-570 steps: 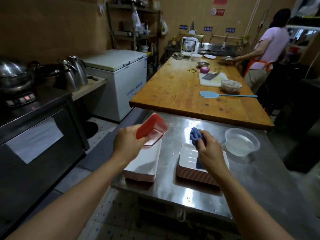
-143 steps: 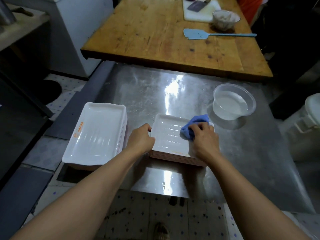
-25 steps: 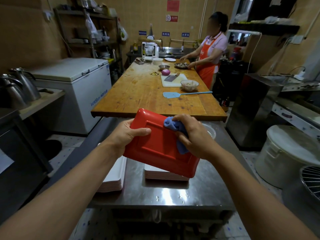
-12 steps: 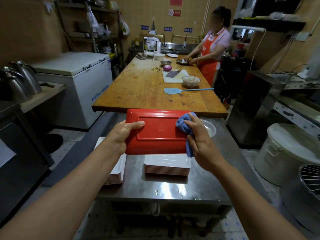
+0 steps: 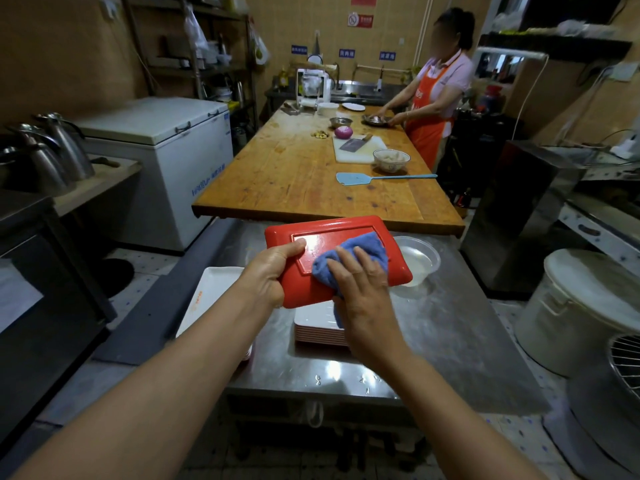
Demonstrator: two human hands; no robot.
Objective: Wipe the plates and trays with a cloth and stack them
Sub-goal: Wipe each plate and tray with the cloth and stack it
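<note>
Long wooden worktable (image 5: pixel 294 174) beyond; steel-topped table (image 5: pixel 450 341) right under your arms. On the steel: stack of white rectangular trays (image 5: pixel 211 299) at left, stack of white square plates (image 5: pixel 317 327) in the middle, clear plastic bowl (image 5: pixel 420 259) at right. You hold the red rectangular plastic tray (image 5: pixel 332 233) underside up above the plates. Your left hand (image 5: pixel 270 275) grips its left edge, thumb on top. Your right hand (image 5: pixel 360 289), fingers straight, presses the blue cloth (image 5: pixel 353 254) onto the tray
</note>
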